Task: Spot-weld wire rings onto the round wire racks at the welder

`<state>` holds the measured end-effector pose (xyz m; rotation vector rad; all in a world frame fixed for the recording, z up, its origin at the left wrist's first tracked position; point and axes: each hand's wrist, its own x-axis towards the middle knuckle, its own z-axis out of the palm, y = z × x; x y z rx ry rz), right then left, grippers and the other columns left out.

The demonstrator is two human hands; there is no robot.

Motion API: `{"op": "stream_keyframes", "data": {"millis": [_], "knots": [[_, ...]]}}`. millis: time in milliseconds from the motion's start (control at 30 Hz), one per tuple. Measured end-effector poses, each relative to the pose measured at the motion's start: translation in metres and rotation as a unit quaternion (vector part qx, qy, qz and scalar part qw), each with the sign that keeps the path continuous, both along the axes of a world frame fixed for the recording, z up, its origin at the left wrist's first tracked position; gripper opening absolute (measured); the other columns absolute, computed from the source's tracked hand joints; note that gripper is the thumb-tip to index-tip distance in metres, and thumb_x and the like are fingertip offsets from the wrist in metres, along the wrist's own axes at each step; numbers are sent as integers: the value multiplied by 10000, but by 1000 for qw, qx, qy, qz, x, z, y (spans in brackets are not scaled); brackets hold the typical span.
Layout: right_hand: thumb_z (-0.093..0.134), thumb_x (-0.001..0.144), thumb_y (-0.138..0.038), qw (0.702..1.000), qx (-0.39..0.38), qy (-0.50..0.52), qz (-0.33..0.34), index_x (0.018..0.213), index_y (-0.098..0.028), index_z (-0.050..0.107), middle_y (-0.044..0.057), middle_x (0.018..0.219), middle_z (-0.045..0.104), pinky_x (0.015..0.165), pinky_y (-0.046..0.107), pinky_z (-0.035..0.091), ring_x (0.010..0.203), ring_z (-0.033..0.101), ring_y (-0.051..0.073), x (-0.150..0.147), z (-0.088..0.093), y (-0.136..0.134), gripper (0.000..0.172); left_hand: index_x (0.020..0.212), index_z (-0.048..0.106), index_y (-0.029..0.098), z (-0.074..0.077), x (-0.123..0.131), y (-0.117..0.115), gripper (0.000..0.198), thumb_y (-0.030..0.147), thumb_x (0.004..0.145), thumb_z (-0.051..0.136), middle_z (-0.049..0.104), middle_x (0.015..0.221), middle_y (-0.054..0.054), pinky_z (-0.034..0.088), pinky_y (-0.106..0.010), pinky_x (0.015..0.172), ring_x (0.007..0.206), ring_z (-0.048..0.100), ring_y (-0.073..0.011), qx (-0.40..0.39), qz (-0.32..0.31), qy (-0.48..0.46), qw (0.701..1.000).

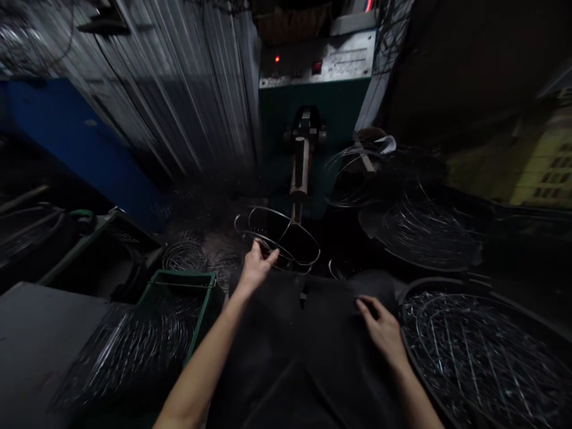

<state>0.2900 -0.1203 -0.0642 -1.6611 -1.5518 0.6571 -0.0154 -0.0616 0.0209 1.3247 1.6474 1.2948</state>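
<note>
Steel wire frame (286, 235) gripped by the left hand (257, 268) before a green machine (313, 125)

The oval frame is held by its near rim, with the fingers (263, 251) of the left hand curled closed around the wire; nothing else appears to be gripped by that hand. The frame is tilted and lies just ahead of those fingers, up and to the right, so that most of it extends beyond the hand. Its long axis is set from upper left to lower right across the view, roughly crosswise to the left forearm. Its upper rim is seen just below the end of a vertical metal arm (298, 179) on the machine, though whether the two touch cannot be told. The left hand is much the nearer of the two hands to the frame.

The right hand (382, 330) is laid on a black apron (304, 333), well apart from the frame, its fingers loosely open and slightly curled, with nothing held. It is near the rim of a round black tub (415, 285) heaped with wire pieces. A green crate (179, 275) is seen to the left, with wire hoops (125, 345) stacked against it.
</note>
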Motion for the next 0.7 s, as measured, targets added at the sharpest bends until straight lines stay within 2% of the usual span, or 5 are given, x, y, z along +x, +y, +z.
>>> {"op": "stream_keyframes", "data": {"millis": [133,267,500,600,700], "knots": [[468,848,-449,994,104,-21,8,931,-210,650,58,947,683,834,352,467,913,622,215,-6,66,13,311,870,391,197,-64,51,-29,364,395,711,651,602,724,20,528,-261,593,598,632,-120,-31,7,-203,979],[482,873,-353,973,177,-103,110,970,-231,657,54,968,683,843,362,430,923,604,206,-31,100,18,234,848,383,194,-98,99,-62,390,422,703,663,591,742,19,548,-292,657,630,647,-121,-50,47,-307,949],[499,894,-282,945,170,-206,188,1110,-245,611,51,1127,653,910,398,325,1119,534,211,-64,99,13,246,865,429,179,-120,120,-109,437,435,653,713,642,740,-2,561,-317,679,644,670,-153,-124,113,-362,917],[502,893,-288,957,147,-210,133,1098,-243,618,51,1120,656,916,392,327,1108,542,200,-43,92,19,239,847,416,186,-122,116,-105,425,418,659,719,654,716,8,561,-319,721,676,679,-153,-140,98,-378,910],[504,884,-273,971,111,-206,38,1041,-232,642,40,1065,679,916,399,350,1051,578,200,6,77,19,213,852,433,185,-121,112,-99,402,409,671,713,664,742,-2,559,-315,749,721,683,-157,-164,64,-389,904]]}}
